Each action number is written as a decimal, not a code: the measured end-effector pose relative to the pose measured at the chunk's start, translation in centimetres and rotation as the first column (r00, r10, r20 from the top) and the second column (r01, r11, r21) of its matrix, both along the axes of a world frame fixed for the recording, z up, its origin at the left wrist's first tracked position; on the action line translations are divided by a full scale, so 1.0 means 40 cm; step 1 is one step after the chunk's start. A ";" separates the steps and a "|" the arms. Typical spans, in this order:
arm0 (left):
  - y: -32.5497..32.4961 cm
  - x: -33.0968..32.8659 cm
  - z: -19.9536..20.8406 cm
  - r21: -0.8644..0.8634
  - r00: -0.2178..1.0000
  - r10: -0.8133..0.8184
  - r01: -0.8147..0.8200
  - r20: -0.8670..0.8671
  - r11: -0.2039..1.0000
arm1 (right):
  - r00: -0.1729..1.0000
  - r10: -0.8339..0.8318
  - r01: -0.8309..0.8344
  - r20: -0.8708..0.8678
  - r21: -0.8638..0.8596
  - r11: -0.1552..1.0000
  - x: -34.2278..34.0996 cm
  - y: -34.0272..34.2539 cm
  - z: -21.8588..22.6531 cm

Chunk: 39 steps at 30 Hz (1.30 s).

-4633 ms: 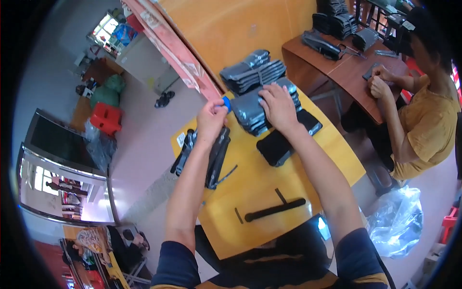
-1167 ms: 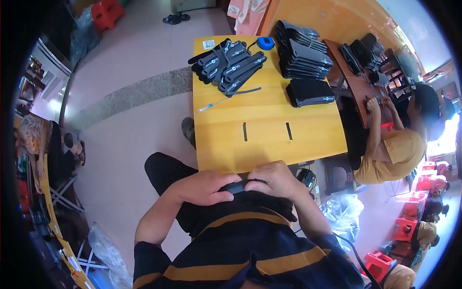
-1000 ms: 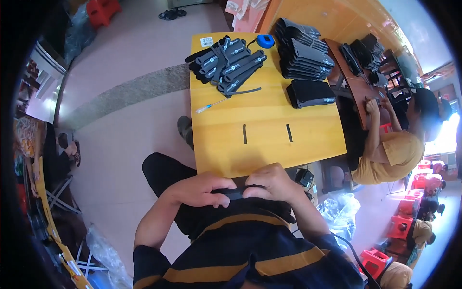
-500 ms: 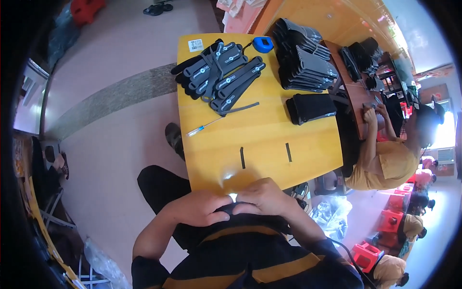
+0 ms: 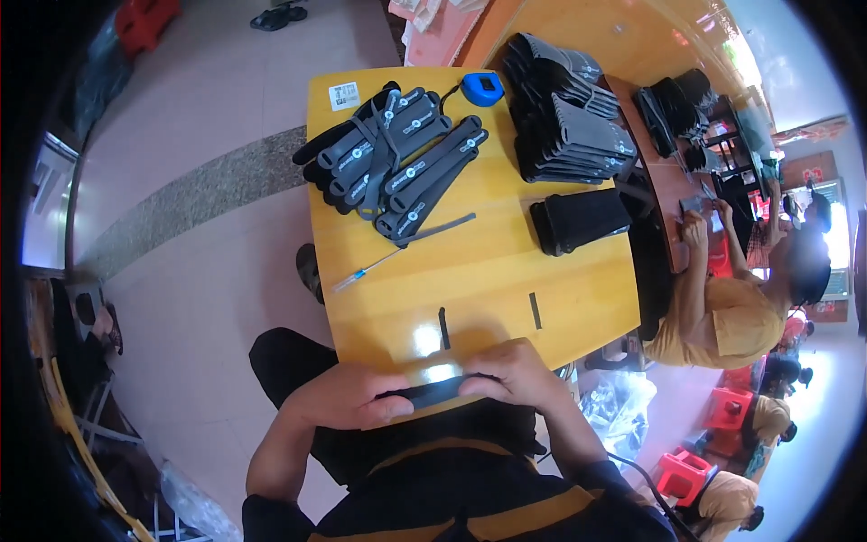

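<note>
At the near edge of the yellow table (image 5: 492, 271), a dark, narrow strap-like piece (image 5: 435, 393) is stretched crosswise between my hands. My left hand (image 5: 357, 396) grips one end, thumb on the near side. The other end is pinched by my right hand (image 5: 517, 375), its thumb also in front. Much of the piece is covered by my fingers. Two short black strips, a left one (image 5: 443, 327) and a right one (image 5: 535, 310), lie on the tabletop just beyond. A thin screwdriver (image 5: 361, 273) with a clear blue handle rests further left.
A loose pile of grey-and-black straps (image 5: 361, 163) covers the far left of the table, beside a blue tape measure (image 5: 481, 88). Stacked grey pieces (image 5: 578, 144) and a folded black stack (image 5: 585, 219) stand right. A co-worker (image 5: 722, 307) sits at a brown table (image 5: 664, 185).
Both hands have moved slightly forward and apart, and the dark piece between them now shows more fully. The whole table view has shifted a little left.
</note>
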<state>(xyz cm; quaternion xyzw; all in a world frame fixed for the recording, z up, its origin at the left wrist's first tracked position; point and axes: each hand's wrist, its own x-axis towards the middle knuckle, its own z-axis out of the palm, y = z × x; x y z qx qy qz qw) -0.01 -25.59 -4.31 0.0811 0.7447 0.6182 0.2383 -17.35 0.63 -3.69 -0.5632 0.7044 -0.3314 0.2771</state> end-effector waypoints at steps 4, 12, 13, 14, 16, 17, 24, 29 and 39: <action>0.015 -0.019 0.002 0.009 0.999 0.014 -0.015 0.037 1.000 | 0.997 -0.035 0.040 -0.074 0.077 0.996 0.002 0.007 0.005; 0.092 -0.039 0.000 -0.193 0.984 0.173 -0.175 -0.030 0.965 | 0.982 -0.046 0.068 -0.184 0.118 0.991 0.081 0.026 -0.009; 0.097 -0.041 0.004 -0.293 0.960 0.261 -0.280 -0.104 0.914 | 0.983 -0.092 0.112 -0.158 0.128 0.985 0.080 0.035 -0.013; 0.095 -0.041 -0.006 -0.389 0.911 0.329 -0.405 -0.249 0.828 | 0.980 -0.103 0.134 -0.170 0.182 0.974 0.076 0.046 -0.022; 0.079 -0.059 -0.044 -0.504 0.745 0.345 -0.649 -0.570 0.570 | 0.962 -0.183 0.197 -0.201 0.050 0.979 0.070 0.082 -0.037; 0.065 -0.066 -0.052 -0.506 0.628 0.286 -0.764 -0.724 0.400 | 0.966 -0.176 0.186 -0.189 0.037 0.982 0.070 0.089 -0.033; 0.007 -0.133 -0.105 -0.524 0.564 0.191 -0.822 -0.803 0.225 | 0.911 -0.269 0.232 -0.312 -0.149 0.961 0.069 0.096 -0.057; -0.002 -0.150 -0.128 -0.632 0.657 0.143 -0.752 -0.740 0.185 | 0.904 -0.275 0.232 -0.328 -0.164 0.959 0.075 0.103 -0.067; 0.175 0.077 -0.066 -0.573 0.702 0.401 -0.712 -0.588 0.406 | 0.888 -0.272 0.225 -0.371 -0.166 0.960 0.096 0.083 -0.068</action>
